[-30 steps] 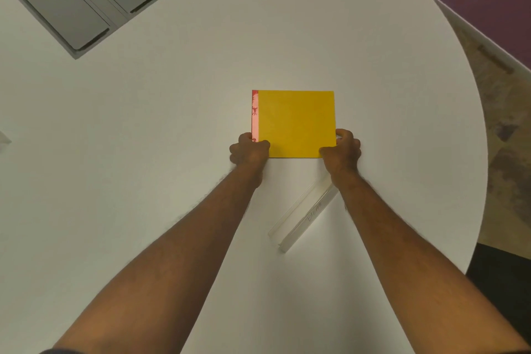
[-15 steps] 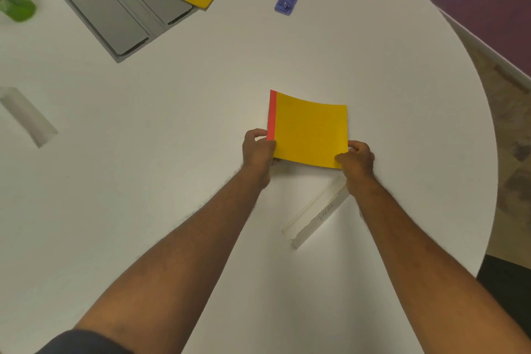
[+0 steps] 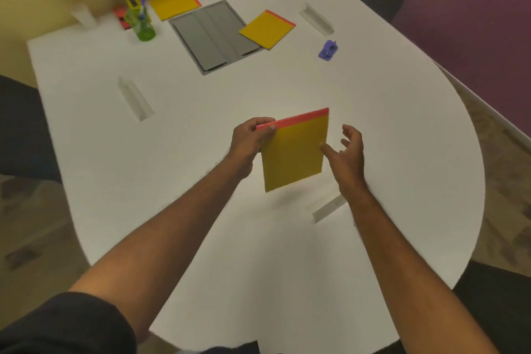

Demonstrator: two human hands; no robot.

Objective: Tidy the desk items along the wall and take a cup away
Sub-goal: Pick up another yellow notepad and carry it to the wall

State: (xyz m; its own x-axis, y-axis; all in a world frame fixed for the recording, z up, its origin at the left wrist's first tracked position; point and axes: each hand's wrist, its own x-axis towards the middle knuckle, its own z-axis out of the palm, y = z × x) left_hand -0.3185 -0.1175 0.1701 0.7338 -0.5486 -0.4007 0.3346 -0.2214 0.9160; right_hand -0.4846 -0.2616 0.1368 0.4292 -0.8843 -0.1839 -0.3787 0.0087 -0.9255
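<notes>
Above the white table (image 3: 172,181), the left hand (image 3: 249,139) pinches the red-edged top of a yellow notepad (image 3: 294,155) held upright, the right hand (image 3: 346,152) hovers loose-fingered beside it, and two more yellow notepads (image 3: 267,29) lie near a grey panel (image 3: 212,37).

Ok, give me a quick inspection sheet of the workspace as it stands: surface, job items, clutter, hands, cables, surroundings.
Surface: white rounded table, far edge against a yellow wall.
Job's things: held yellow notepad, lifted off the table, red binding uppermost; two more yellow notepads and a green pen cup near the wall.
Clutter: grey inset panel, purple gadget, clear plastic stands, red item behind the cup.
Hands: left hand pinches the held pad's red edge; right hand open, thumb touching its right edge.
Cables: nothing seen.
Surroundings: purple wall, dark chairs.
</notes>
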